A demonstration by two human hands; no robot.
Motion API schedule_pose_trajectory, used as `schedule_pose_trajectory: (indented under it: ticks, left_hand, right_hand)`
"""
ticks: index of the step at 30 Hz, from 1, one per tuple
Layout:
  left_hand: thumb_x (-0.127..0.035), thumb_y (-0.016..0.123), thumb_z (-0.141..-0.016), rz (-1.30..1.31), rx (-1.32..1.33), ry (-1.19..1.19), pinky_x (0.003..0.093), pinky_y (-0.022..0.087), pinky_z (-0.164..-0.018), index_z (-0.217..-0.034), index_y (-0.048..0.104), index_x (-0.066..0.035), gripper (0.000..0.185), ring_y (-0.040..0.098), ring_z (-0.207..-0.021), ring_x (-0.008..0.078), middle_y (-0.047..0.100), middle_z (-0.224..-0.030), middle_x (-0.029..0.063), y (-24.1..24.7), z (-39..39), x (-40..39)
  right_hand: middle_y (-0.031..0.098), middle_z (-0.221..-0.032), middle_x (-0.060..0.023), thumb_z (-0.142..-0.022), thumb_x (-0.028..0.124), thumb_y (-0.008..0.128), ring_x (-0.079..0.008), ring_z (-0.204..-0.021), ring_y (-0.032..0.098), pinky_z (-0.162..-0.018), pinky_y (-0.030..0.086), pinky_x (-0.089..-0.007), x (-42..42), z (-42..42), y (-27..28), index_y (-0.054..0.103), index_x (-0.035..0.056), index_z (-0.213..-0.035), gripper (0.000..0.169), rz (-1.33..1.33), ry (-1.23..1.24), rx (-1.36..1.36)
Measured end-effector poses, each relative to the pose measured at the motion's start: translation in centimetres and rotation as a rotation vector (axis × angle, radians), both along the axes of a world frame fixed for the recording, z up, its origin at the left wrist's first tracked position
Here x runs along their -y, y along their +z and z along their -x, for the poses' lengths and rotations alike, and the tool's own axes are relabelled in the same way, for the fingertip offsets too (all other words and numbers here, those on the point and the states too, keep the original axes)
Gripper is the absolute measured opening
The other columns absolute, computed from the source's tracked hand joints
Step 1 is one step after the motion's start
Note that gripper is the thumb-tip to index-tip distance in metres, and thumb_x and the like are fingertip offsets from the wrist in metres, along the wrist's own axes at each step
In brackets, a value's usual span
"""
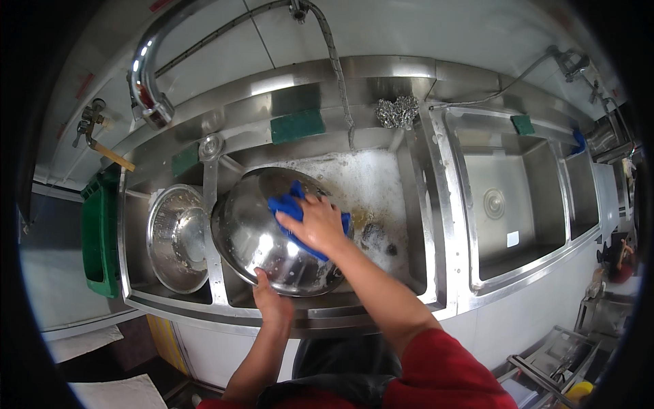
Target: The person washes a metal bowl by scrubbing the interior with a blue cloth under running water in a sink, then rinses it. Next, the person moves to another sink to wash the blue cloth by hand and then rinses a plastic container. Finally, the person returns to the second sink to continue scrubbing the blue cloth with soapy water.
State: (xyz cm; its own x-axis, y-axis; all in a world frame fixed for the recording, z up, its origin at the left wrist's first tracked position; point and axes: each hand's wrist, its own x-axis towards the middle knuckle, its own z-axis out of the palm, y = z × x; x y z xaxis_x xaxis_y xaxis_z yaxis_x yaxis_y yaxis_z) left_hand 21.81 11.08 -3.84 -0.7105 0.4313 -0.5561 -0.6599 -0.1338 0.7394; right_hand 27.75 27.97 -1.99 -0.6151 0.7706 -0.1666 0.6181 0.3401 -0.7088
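A large stainless steel bowl (245, 225) is tilted in the middle sink, its rounded outside facing up, with foam spots and water on it. My right hand (319, 225) presses a blue cloth (287, 206) against the bowl's outer surface. At the near rim, my left hand (273, 301) grips the bowl with the thumb on the outside; its other fingers are hidden. Foamy water and dark bits lie in the sink basin (378, 179) right of the bowl.
Left, a soiled metal colander or bowl (179, 240) stands in a smaller sink beside a green bin (97, 235). Green scouring pads (298, 126) and steel wool (397, 111) lie on the back ledge. A curved faucet (153, 102) overhangs the back left; another sink (498, 214) is at right.
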Motion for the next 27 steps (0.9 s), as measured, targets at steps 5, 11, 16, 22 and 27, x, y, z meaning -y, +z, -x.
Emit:
schedule_pose_trajectory:
  ticks: [5,11,16,22,27]
  left_hand:
    - [-0.034,0.042,-0.092,-0.020,0.023,-0.074,0.0417,0.039,-0.092,-0.120,0.041,-0.004,0.041,0.050,-0.104,0.0241,0.050,-0.114,0.0095,-1.5,0.9,3.1]
    - [-0.034,0.045,-0.091,0.015,0.007,-0.069,0.0399,0.040,-0.092,-0.120,0.041,-0.005,0.042,0.051,-0.101,0.0234,0.051,-0.111,0.0085,-1.5,2.6,4.1]
    - [-0.030,0.042,-0.093,-0.011,0.094,-0.091,0.0398,0.042,-0.090,-0.117,0.042,-0.003,0.037,0.051,-0.100,0.0246,0.051,-0.111,0.0123,-3.4,2.5,3.2]
    - [-0.028,0.041,-0.093,0.004,0.134,0.003,0.0384,0.048,-0.081,-0.111,0.045,-0.001,0.033,0.057,-0.091,0.0247,0.055,-0.104,0.0128,-3.0,3.8,3.3]
    - [-0.028,0.043,-0.092,-0.027,0.136,-0.005,0.0385,0.047,-0.082,-0.112,0.046,-0.001,0.033,0.056,-0.093,0.0242,0.055,-0.105,0.0120,-4.2,4.1,4.1]
  right_hand:
    - [0.047,-0.124,-0.0109,-0.079,0.062,0.037,-0.0307,-0.116,0.038,-0.096,0.028,-0.0479,-4.5,0.0,-10.8,0.049,0.0076,-0.121,0.070,0.039,-0.069,0.189]
    - [0.042,-0.129,-0.0118,-0.073,0.057,0.050,-0.0314,-0.125,0.029,-0.100,0.027,-0.0486,-2.5,-10.7,-19.4,0.050,0.0105,-0.121,0.067,-0.017,0.102,0.609]
    - [0.052,-0.116,-0.0146,-0.068,0.036,0.063,-0.0309,-0.104,0.052,-0.088,0.043,-0.0388,2.3,-15.1,-25.7,0.059,0.0067,-0.108,0.049,0.239,0.558,0.887]
    - [0.061,-0.095,-0.0181,-0.067,0.038,0.064,-0.0306,-0.090,0.058,-0.080,0.044,-0.0358,0.1,-14.8,-16.0,0.062,0.0042,-0.096,0.045,0.368,0.402,0.525]
    - [0.064,-0.079,-0.0135,-0.073,0.041,0.063,-0.0262,-0.078,0.061,-0.074,0.047,-0.0318,-4.0,-13.5,-3.9,0.063,0.0044,-0.093,0.042,0.195,0.205,0.283]
